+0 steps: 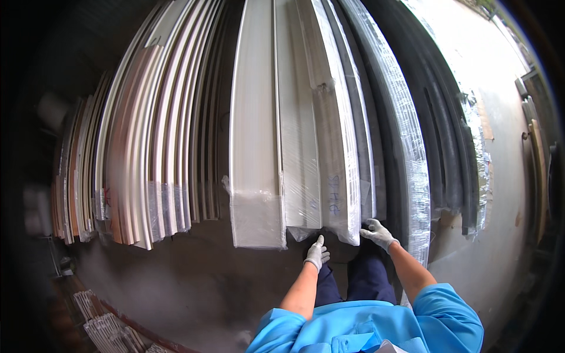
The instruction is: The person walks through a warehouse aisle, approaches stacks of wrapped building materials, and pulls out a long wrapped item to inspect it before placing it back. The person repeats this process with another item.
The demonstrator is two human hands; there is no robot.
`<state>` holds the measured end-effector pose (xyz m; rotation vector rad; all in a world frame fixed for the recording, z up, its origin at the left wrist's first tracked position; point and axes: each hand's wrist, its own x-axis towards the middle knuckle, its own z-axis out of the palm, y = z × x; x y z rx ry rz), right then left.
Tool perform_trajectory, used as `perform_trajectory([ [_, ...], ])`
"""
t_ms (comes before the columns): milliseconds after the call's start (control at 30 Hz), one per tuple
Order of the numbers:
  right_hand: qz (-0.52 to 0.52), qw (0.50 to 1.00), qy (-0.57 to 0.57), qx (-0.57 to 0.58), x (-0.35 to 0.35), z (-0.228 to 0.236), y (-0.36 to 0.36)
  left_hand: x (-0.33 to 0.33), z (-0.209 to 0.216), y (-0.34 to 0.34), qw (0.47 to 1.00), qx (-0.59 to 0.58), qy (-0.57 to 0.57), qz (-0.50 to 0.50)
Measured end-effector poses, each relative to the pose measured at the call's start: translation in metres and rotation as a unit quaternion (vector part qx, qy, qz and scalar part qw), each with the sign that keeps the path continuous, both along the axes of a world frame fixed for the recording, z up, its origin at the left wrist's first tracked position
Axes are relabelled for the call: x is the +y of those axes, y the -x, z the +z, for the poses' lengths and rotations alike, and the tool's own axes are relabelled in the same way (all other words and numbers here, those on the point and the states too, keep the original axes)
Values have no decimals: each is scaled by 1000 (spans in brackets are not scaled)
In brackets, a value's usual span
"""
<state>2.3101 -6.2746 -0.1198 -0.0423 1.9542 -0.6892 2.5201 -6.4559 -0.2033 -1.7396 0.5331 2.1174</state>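
Note:
My left hand [318,254], in a pale work glove, is below the near end of a long plastic-wrapped bundle [336,200] with handwritten marks. Its fingers are apart and no object shows in them. My right hand [379,234], gloved alike, is at the right side of that bundle's near corner, its thumb and fingers spread. Whether the fingertips press on the wrap is hard to tell. Left of this bundle lies a wide wrapped cream-coloured panel stack [257,217]. Loose clear film hangs from the bundle ends between them.
Many long brown and white strips [138,194] lie stacked at the left. A film-wrapped bundle [416,194] and dark grey lengths [453,159] lie at the right. White slatted pieces [109,329] are at the lower left. Grey floor [165,288] stretches in front.

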Motion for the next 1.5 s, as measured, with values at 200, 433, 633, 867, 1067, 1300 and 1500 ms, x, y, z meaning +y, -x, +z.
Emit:
perform_trajectory([
  [200,-10,1000,1,20,-33,-82,16,21,-65,44,983,-80,-61,157],
  [433,-30,997,-30,58,-48,-99,25,27,-89,80,970,-16,-35,240],
  [633,-68,994,-1,87,-49,-101,2,25,-106,76,944,-60,-74,315],
  [867,-258,961,-31,92,-29,-123,-26,26,-120,77,933,-35,-81,349],
  [1067,-225,972,-61,7,-14,-130,-6,23,-140,73,958,36,-35,284],
  [1300,-112,956,-144,228,1,-134,27,26,-154,74,953,120,0,278],
  [1500,-166,948,-85,257,2,-150,71,46,-158,52,906,175,5,386],
])
